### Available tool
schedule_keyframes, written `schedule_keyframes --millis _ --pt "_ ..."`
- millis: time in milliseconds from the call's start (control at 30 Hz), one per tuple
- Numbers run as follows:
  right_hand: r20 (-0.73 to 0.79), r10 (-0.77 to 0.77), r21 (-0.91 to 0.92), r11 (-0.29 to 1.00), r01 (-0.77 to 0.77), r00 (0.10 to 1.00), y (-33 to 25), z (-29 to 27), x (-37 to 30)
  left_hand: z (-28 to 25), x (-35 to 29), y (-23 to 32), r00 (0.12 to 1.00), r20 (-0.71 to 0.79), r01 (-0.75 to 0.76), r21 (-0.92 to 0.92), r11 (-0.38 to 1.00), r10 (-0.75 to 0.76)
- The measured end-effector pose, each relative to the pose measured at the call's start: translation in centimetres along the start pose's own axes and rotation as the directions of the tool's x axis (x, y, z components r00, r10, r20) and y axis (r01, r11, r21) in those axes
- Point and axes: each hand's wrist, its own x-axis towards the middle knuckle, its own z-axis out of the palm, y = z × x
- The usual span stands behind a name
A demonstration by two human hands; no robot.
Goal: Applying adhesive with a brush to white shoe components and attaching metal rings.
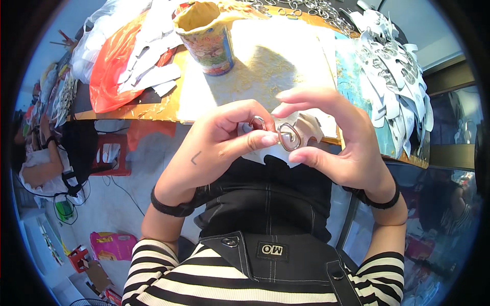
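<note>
My left hand (224, 135) is closed, thumb against bent forefinger, pinching the near edge of a rounded metal buckle (282, 144). A second shiny metal ring (258, 120) shows between its fingers. My right hand (342, 135) curves around the buckle's other side, thumb and fingers spread apart; whether a fingertip touches the metal I cannot tell. Just behind the buckle is a pale beige strip (309, 126), partly covered by my right hand. Both hands are above my lap, at the table's near edge.
A glue-smeared tub (206, 43) stands on a stained white sheet (255, 76). White strips with metal rings (393, 76) pile up at the right. Left are a red plastic bag (115, 71) and white scraps (153, 76); more metal buckles (316, 7) lie at the back. Another person's arm (43, 168) appears far left.
</note>
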Motion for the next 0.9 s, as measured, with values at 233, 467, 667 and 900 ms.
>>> schedule_keyframes --millis 233,467,667,900 --pt "0.142 0.238 0.135 0.957 -0.257 0.961 0.9 -0.3 0.1 -0.1 0.0 0.0 0.997 -0.012 0.079 0.026 0.997 -0.079" --pt "0.154 0.444 0.238 0.851 -0.469 0.883 1.0 0.1 0.3 -0.3 0.1 0.1 0.996 -0.087 0.034 0.244 0.969 -0.013" --pt "0.105 0.451 0.154 0.873 -0.462 0.886 1.1 0.5 0.2 0.1 -0.1 0.3 0.986 -0.156 0.006 0.351 0.936 0.052" --pt "0.006 0.312 -0.040 0.949 -0.312 0.950 0.9 0.6 -0.2 1.1 0.0 0.4 0.969 -0.233 0.024 0.418 0.908 0.082"
